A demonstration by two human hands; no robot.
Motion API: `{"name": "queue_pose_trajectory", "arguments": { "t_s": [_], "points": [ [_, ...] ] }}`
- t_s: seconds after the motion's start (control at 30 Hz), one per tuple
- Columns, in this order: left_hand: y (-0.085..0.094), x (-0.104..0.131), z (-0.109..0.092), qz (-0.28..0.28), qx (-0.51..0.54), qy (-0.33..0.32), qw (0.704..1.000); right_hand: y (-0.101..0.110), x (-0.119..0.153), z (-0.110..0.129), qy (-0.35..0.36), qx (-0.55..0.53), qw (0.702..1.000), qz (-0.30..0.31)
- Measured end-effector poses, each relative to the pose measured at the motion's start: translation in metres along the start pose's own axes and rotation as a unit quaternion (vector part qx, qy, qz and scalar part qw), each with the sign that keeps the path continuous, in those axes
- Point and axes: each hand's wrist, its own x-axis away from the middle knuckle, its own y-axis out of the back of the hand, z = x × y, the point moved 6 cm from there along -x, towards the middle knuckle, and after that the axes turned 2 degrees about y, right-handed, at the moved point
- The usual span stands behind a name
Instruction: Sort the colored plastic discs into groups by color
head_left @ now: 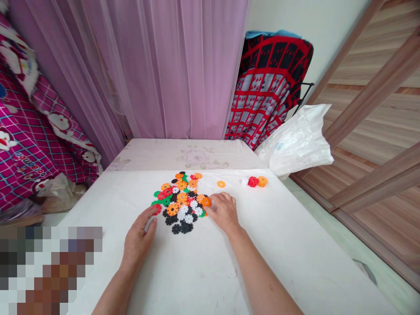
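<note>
A heap of notched plastic discs [182, 197] in black, white, orange, red and green lies on the table's white cloth. My left hand [139, 234] is at the heap's left side, thumb and forefinger apart. Its fingertips reach a red notched disc [157, 209] at the edge. On the opposite side, my right hand [226, 212] has its thumb and fingers closed on an orange notched disc [206, 201]. Beyond it, a single light-orange disc [221, 184] lies flat. Farther right sit small clusters: a white one [243, 181], a red one [253, 181] and an orange one [262, 181].
The white-covered table [278, 245] stretches out before me. A white plastic bag [297, 142] stands at its far right edge. Purple curtains [170, 70] hang behind, with patterned red-black fabric [262, 83] beside them. Wooden doors [370, 118] line the right.
</note>
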Motion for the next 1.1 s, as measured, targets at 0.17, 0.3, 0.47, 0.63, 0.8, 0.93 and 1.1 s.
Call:
{"name": "queue_pose_trajectory", "arguments": {
  "t_s": [0.17,0.3,0.47,0.63,0.8,0.93,1.1],
  "points": [
    [0.000,0.000,-0.003,0.014,-0.004,0.004,1.000,-0.012,-0.003,0.014,-0.022,0.019,0.999,0.016],
    [0.001,0.001,-0.005,0.014,-0.003,0.009,1.000,-0.012,-0.005,0.011,-0.018,0.012,1.000,-0.005],
    [0.000,0.000,-0.002,0.004,0.000,0.006,1.000,0.015,-0.003,-0.038,-0.083,-0.034,0.990,-0.105],
    [-0.001,0.000,0.001,0.003,0.004,0.002,1.000,0.024,0.008,-0.075,-0.111,-0.081,0.984,-0.117],
    [-0.001,-0.001,0.002,-0.003,0.007,0.003,1.000,0.018,0.013,-0.059,-0.072,-0.038,0.994,-0.073],
    [-0.002,-0.001,0.002,0.006,0.008,0.004,1.000,0.018,0.014,-0.052,-0.075,-0.006,0.995,-0.058],
    [-0.001,-0.001,0.002,0.007,0.007,-0.002,1.000,0.015,0.014,-0.053,-0.079,0.015,0.996,-0.039]
  ]
}}
